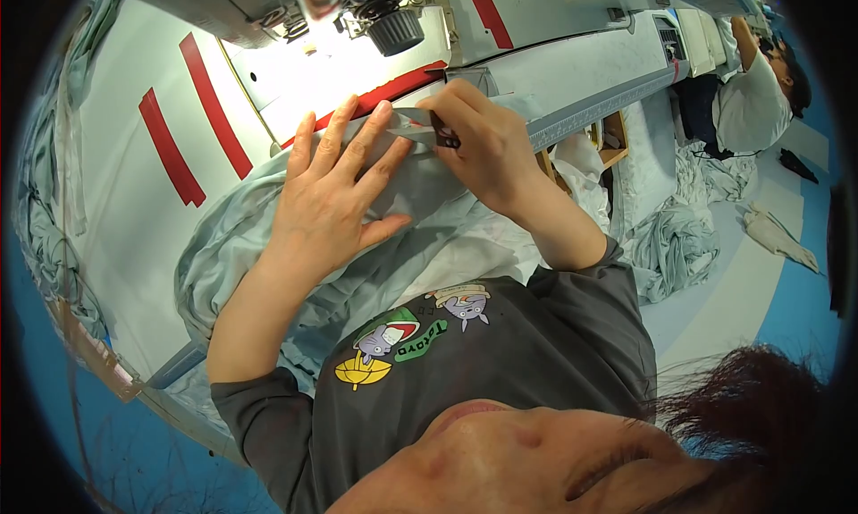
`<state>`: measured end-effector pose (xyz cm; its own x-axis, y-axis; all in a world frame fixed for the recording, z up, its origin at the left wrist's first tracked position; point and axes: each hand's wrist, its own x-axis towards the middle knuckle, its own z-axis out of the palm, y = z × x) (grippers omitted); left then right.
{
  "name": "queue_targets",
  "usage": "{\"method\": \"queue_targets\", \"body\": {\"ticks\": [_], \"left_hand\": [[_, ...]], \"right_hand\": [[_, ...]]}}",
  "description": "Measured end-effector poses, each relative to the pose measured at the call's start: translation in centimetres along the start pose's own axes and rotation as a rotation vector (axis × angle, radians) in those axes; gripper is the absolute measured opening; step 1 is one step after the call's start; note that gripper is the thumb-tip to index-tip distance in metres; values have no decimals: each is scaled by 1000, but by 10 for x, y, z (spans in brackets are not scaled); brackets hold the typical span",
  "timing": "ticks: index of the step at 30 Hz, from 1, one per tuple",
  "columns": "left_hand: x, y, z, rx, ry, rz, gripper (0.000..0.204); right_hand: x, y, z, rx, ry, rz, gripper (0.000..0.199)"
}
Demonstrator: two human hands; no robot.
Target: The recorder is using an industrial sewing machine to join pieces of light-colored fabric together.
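Observation:
Pale green fabric lies over the near edge of the sewing table and hangs down in folds toward my lap. My left hand rests on it palm down, fingers spread, the tips close to a red strip beside the lit needle area. In my right hand is a small pair of thread snips, closed in my fingers. Its metal blades point left, almost touching my left fingers above the fabric. The blades' exact contact with the cloth is too small to tell.
The sewing machine head with a dark ribbed knob hangs over the far side. Red tape marks the white tabletop. A ruler-marked edge runs right. Crumpled fabric lies lower right; another person works beyond.

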<state>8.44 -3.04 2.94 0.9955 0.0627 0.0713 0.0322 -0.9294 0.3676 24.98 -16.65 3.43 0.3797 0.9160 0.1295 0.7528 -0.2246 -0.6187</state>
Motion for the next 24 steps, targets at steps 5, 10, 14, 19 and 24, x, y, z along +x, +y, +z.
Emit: {"method": "queue_targets", "body": {"ticks": [5, 10, 14, 19, 24], "left_hand": [[-1, 0, 1, -36, 23, -5, 71], [-2, -1, 0, -30, 27, 5, 65], [-2, 0, -1, -37, 17, 14, 63], [-2, 1, -4, -29, 13, 2, 71], [-2, 2, -4, -24, -12, -9, 79]], "right_hand": [[8, -1, 3, -122, -35, -69, 32], [9, 0, 4, -239, -82, -195, 22], [10, 2, 6, -289, -120, -212, 20], [13, 19, -33, -225, 325, 33, 23], [-11, 38, -51, -279, 451, 150, 27]]}}
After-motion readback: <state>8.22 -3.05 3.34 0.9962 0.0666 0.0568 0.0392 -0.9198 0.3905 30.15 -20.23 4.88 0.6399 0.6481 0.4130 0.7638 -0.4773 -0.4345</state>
